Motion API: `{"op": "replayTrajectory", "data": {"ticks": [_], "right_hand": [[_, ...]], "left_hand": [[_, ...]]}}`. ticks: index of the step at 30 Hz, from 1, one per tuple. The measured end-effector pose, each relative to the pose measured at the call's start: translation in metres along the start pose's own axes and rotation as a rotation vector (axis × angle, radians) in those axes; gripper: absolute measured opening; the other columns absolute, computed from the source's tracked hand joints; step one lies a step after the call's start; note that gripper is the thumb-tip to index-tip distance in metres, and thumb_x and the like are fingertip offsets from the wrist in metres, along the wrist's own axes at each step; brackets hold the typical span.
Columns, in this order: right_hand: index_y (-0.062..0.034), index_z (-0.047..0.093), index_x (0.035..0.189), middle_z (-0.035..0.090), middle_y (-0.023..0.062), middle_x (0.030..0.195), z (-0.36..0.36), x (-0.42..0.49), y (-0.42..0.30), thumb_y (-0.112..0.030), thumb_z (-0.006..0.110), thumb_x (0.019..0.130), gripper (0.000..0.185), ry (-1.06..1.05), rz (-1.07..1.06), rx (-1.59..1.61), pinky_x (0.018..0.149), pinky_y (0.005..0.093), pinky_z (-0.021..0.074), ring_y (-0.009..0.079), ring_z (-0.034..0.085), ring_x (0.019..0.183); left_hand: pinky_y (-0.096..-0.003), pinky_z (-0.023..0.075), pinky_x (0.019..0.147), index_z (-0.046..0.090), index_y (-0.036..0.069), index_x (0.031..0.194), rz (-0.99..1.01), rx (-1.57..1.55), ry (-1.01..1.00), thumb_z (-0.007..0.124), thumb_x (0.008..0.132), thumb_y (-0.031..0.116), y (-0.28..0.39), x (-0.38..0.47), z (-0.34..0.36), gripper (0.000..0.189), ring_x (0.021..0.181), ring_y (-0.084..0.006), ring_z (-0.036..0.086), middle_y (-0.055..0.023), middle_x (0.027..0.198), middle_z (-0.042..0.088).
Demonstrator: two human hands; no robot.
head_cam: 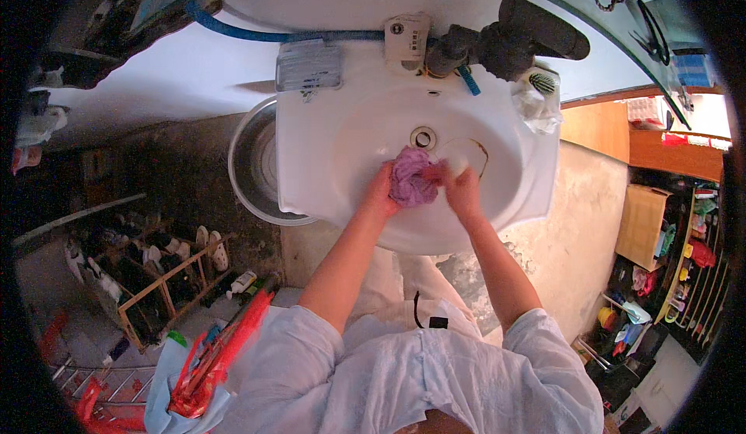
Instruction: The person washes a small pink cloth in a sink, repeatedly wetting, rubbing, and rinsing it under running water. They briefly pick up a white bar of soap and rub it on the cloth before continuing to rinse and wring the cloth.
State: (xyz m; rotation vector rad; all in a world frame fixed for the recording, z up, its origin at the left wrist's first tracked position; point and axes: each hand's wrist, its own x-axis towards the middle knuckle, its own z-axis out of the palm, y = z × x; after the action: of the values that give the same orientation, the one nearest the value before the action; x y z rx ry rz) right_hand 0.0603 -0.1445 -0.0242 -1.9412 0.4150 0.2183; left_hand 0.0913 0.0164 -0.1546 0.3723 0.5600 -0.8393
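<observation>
A crumpled purple cloth (412,179) is held over the front half of a white washbasin (361,224). My left hand (387,192) grips it from the left side. At the cloth's right edge is my right hand (457,186), blurred, with a whitish thing (460,166) at its fingers; whether the fingers are closed on it I cannot tell. Just behind the cloth lies the round metal drain (423,138). A thin brownish line curves along the bowl right of the drain.
Along the basin's back rim stand a clear plastic box (309,65), a white packet (406,40), the dark faucet (451,52) and a brush (542,84) on white plastic. A metal tub (256,206) is beneath the left edge. A glass shelf edge (618,43) curves overhead at the right.
</observation>
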Motion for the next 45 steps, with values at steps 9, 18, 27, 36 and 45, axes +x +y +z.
{"op": "replayTrajectory", "data": {"ticks": [9, 18, 27, 36, 45], "right_hand": [[-0.0111, 0.053, 0.128, 0.058, 0.0146, 0.130, 0.060, 0.015, -0.007, -0.015, 0.058, 0.092, 0.037, -0.003, -0.572, -0.515, 0.098, 0.0463, 0.0456, 0.0353, 0.057, 0.117], [-0.0181, 0.056, 0.125, 0.056, 0.0113, 0.131, 0.079, 0.010, -0.018, -0.023, 0.058, 0.090, 0.035, 0.036, -0.156, -0.612, 0.104, 0.0410, 0.0416, 0.0332, 0.053, 0.122], [-0.0137, 0.046, 0.129, 0.060, 0.0129, 0.121, 0.035, 0.051, 0.060, 0.005, 0.051, 0.091, 0.043, 0.147, -0.131, 0.198, 0.087, 0.0337, 0.0499, 0.0257, 0.062, 0.101], [-0.0062, 0.053, 0.114, 0.060, 0.0132, 0.107, 0.000, 0.021, 0.031, 0.011, 0.054, 0.083, 0.035, 0.266, -0.333, 0.059, 0.080, 0.0343, 0.0492, 0.0246, 0.060, 0.098], [-0.0125, 0.064, 0.109, 0.064, 0.0125, 0.106, 0.055, 0.068, 0.060, -0.017, 0.064, 0.078, 0.030, -0.058, -0.719, -0.560, 0.094, 0.0489, 0.0417, 0.0345, 0.058, 0.104]], "left_hand": [[-0.0476, 0.0489, 0.100, 0.053, 0.010, 0.132, -0.141, -0.039, -0.004, 0.042, 0.101, 0.039, 0.018, -0.026, 0.042, 0.043, 0.118, -0.0278, 0.058, -0.0110, 0.131, 0.059], [-0.0454, 0.0440, 0.105, 0.052, 0.009, 0.130, -0.128, -0.212, 0.049, 0.043, 0.101, 0.036, -0.004, -0.001, -0.012, 0.041, 0.121, -0.0271, 0.055, -0.0110, 0.134, 0.055], [-0.0457, 0.0485, 0.094, 0.059, 0.005, 0.122, 0.133, 0.763, 0.308, 0.052, 0.098, 0.044, 0.007, -0.048, 0.077, 0.046, 0.112, -0.0305, 0.060, -0.0147, 0.122, 0.062], [-0.0490, 0.0494, 0.073, 0.066, 0.004, 0.076, 0.611, 2.129, 0.207, 0.064, 0.079, 0.013, 0.003, -0.092, 0.062, 0.010, 0.082, -0.0385, 0.062, -0.0161, 0.084, 0.066], [-0.0506, 0.0523, 0.075, 0.069, 0.006, 0.094, 0.648, 2.392, 0.108, 0.058, 0.080, 0.009, -0.010, -0.104, 0.069, 0.019, 0.089, -0.0405, 0.063, -0.0185, 0.094, 0.067]]}}
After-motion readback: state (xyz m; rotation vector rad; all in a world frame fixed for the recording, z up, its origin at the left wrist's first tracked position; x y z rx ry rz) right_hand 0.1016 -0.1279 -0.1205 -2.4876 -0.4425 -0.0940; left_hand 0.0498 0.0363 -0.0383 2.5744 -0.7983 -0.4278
